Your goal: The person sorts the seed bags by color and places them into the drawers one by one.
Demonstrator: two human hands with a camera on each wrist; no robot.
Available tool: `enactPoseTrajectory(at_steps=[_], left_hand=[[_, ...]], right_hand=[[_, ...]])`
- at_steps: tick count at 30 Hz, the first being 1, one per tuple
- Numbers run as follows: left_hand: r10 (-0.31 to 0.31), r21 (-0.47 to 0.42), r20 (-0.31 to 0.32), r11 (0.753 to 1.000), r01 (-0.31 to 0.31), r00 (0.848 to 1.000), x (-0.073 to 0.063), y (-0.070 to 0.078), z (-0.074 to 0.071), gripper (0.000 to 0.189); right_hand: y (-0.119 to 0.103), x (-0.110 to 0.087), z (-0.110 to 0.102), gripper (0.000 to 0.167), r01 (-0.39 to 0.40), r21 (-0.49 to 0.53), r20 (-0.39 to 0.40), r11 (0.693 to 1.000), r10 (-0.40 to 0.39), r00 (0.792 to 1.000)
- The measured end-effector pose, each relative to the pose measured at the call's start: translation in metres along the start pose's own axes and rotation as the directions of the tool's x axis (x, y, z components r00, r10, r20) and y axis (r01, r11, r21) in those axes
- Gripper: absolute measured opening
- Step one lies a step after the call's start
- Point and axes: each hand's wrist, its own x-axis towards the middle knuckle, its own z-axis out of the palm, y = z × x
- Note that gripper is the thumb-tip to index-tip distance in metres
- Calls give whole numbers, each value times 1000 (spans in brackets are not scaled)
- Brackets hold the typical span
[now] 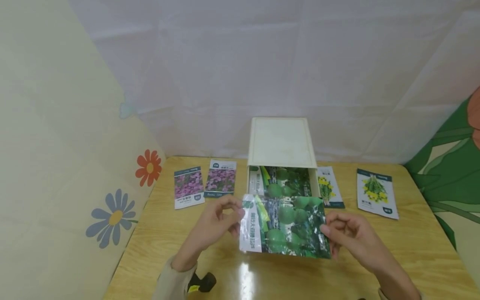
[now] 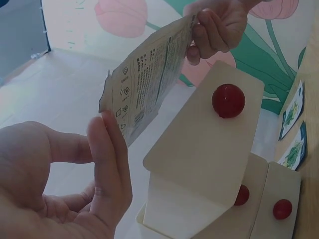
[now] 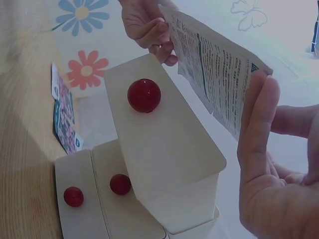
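My left hand (image 1: 211, 227) pinches the white end of a seed packet (image 1: 286, 227) with green round fruit pictured on it. At the opposite end, the thumb and fingers of my right hand (image 1: 358, 239) grip the packet's dark edge. Both wrist views show its printed back (image 3: 214, 64). The packet is held up over the front of a pulled-out top drawer (image 2: 199, 134), which has a red round knob (image 2: 228, 100). A second seed packet (image 1: 275, 189) with the same picture lies inside the drawer. Part of that packet is hidden by the held one.
The white drawer cabinet (image 1: 281, 141) stands against the cloth-covered wall; its lower drawers are shut. Two purple-flower packets (image 1: 189, 187) lie to its left, two yellow-flower packets (image 1: 375, 193) to its right. A black object (image 1: 206, 282) sits near my left sleeve on the wooden table (image 1: 423, 258).
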Motion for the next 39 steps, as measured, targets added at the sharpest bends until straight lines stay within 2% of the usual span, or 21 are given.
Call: enactPoseTrajectory(at_steps=[6,13,19,28,35,39], left_hand=[[-7,7,-21,1000,7,1000,8,2,0,26],[28,36,-15,999,-28,999,12,5,-3,37],[43,11,-2,999,-43,999,19,8,-5,42],[52,23,-57,998,-51,997,32,6,-6,38],[19,41,-91,999,-16,996,39,1,-6,39],[-8,23,-86,1000,10,996,40,2,-6,45]], right_hand=[[-1,6,-3,35,-10,-19,-58,1000,9,998],[-7,16,-8,27,-5,-78,-80,997,-1,997],[-9,24,-11,25,-38,-96,-115,995,26,993],[-10,37,-16,13,-116,-183,-191,976,80,978],[-9,42,-17,13,-162,-159,-235,974,122,964],[-11,42,-18,12,-172,-129,-213,977,142,967]])
